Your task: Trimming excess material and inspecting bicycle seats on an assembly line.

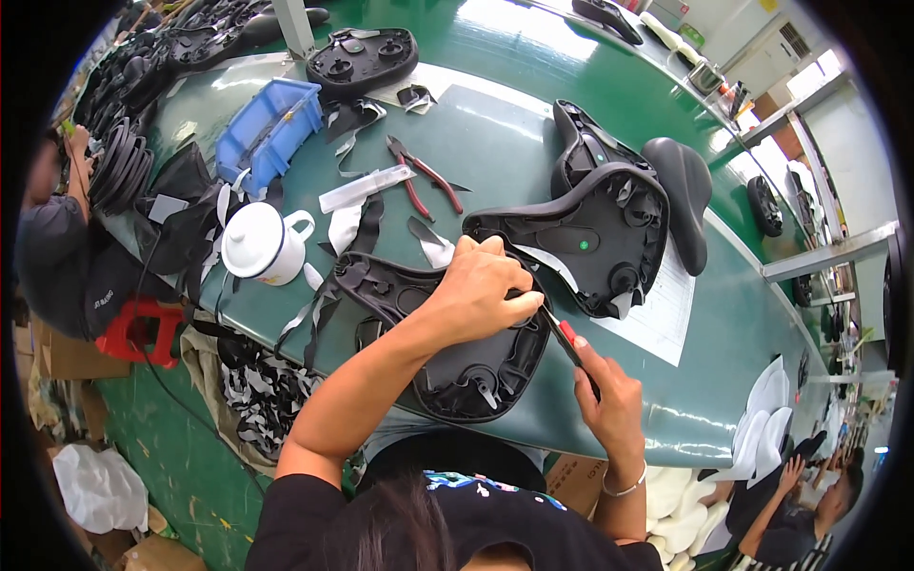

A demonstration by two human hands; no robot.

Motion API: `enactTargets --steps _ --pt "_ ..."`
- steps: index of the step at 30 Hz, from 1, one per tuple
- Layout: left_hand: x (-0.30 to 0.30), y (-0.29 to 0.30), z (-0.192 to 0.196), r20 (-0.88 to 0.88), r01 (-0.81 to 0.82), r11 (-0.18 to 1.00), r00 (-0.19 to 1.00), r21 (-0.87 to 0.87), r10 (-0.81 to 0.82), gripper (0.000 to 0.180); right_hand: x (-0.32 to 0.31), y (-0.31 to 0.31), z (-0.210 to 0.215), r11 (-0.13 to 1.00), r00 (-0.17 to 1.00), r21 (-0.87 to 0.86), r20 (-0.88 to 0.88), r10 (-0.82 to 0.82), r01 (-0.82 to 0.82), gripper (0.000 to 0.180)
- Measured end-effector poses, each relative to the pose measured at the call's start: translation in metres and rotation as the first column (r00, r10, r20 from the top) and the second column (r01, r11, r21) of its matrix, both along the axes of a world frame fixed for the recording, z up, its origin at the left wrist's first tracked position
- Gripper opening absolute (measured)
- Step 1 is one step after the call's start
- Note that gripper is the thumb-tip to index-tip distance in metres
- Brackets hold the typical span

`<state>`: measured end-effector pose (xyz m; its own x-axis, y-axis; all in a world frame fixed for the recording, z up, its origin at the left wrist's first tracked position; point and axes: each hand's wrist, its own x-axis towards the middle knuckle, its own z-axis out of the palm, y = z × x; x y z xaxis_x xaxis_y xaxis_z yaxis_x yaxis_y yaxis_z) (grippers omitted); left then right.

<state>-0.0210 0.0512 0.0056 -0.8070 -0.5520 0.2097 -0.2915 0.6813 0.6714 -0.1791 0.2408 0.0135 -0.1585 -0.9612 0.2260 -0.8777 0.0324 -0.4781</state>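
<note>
Bike saddle (pixel 447 352) lies underside up at the near edge of the green table (pixel 495 143), close to my body so both hands reach it. Left hand (pixel 476 290) is clenched down on the saddle's rim, pinning it flat. Right hand (pixel 609 404) grips a knife (pixel 564 338) with a red slider, blade angled into the rim just beside the left fingers, likely for trimming cover material. Two more saddles (pixel 609 214) stacked behind, out of the way. Red-handled pliers (pixel 424 176) and white mug (pixel 262 243) parked within reach on the left.
</note>
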Motion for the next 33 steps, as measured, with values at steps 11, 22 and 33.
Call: enactTargets --steps 11,22,33 --pt "0.016 -0.029 -0.012 -0.773 0.811 0.307 0.255 0.498 0.581 0.018 0.066 0.038 0.005 0.962 0.94 0.144 0.22 -0.259 0.231 0.042" --pt "0.021 -0.006 0.043 -0.492 0.334 0.878 0.86 0.343 -0.135 0.022 0.023 -0.016 0.024 0.978 0.983 0.098 0.01 -0.185 0.184 0.03" --pt "-0.003 -0.031 -0.01 -0.421 -0.485 0.847 0.829 -0.217 0.367 0.017 0.045 0.017 0.025 0.951 0.974 0.21 -0.034 -0.224 0.226 0.035"
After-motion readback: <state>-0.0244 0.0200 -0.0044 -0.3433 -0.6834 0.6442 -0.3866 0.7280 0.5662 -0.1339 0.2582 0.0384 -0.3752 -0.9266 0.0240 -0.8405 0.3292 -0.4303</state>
